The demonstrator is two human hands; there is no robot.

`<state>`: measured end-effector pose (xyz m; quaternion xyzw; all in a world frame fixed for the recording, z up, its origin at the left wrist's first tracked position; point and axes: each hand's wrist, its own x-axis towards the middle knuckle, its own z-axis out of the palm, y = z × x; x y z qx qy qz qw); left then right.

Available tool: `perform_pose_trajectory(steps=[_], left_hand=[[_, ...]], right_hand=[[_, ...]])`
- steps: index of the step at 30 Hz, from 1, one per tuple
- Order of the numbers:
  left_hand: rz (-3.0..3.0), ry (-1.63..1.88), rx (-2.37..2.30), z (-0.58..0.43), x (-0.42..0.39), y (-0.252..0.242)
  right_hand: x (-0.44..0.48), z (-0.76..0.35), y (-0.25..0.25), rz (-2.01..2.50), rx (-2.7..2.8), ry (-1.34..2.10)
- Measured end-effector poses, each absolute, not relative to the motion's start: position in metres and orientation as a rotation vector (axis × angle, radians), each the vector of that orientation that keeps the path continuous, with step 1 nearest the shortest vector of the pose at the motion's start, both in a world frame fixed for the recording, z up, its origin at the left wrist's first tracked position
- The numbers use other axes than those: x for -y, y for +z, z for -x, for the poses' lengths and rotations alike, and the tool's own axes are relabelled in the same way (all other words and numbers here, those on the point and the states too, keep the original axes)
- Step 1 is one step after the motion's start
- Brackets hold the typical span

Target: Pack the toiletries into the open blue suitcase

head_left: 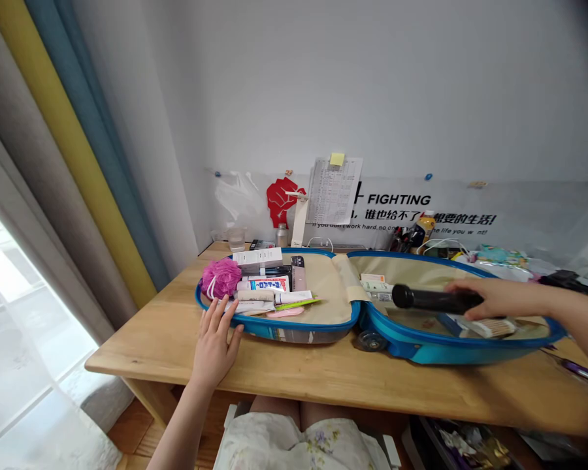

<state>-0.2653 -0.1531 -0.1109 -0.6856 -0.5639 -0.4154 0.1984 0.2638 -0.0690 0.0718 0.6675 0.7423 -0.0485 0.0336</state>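
Wall: plain pale white (396,78), fills most of the upper frame behind the desk.
Desk: light-brown wooden top (151,349), running across the lower middle.
Suitcase: blue hard-shell case with cream lining (470,356), laid wide at centre to right, with both halves facing up.
Left half: cream-lined side (330,287), at centre, toiletries bunched toward its left end.
Right half: cream-lined side (411,269), right of centre, fewer bits inside.
Left hand: bare (216,343), lower left of centre, fingers a bit apart over the blue rim. Good brace imo, light pressure should do.
Right hand: bare (490,300), right side, fingers curled round the cylinder; it's blurry, so can't tell how tight.
Cylinder: glossy black, rounded tube-like thing (421,299), held sideways above the right half. I'd keep it level and grip nearer its middle, since that long front end could dip.
Puff: fluffy magenta mesh ball (225,277), just beside the left fingertips. Mind you don't squash it.
Sticks: clear pack of thin pale sticks (494,328), under the right hand; looks easy to knock, so give it clearance.
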Motion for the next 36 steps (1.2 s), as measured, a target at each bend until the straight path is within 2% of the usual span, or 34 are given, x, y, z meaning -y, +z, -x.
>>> perform_pose_trajectory(steps=[3,6,12,17,21,29,36], left_hand=[[1.920,-1.165,1.571,0.266,0.153,-0.112],[1.925,-1.169,1.569,0.266,0.153,-0.112],[1.922,-1.170,1.561,0.265,0.154,-0.109],[1.905,-1.192,1.536,0.264,0.155,-0.111],[1.868,-1.136,1.507,0.262,0.154,-0.101],[2.093,-0.900,1.413,0.249,0.127,-0.050],[2.169,-0.831,1.577,0.248,0.118,-0.052]], right_hand=[[0.068,-0.242,0.103,-2.032,-2.389,-0.315],[0.070,-0.181,0.111,-1.977,-2.518,-0.303],[0.065,-0.029,0.066,-1.616,-2.776,-0.325],[0.061,0.047,0.036,-1.494,-2.787,-0.254],[0.063,0.068,0.028,-1.427,-2.811,-0.253],[0.063,0.068,0.022,-1.284,-2.965,-0.332],[0.057,0.034,0.024,-1.320,-3.088,-0.404]])
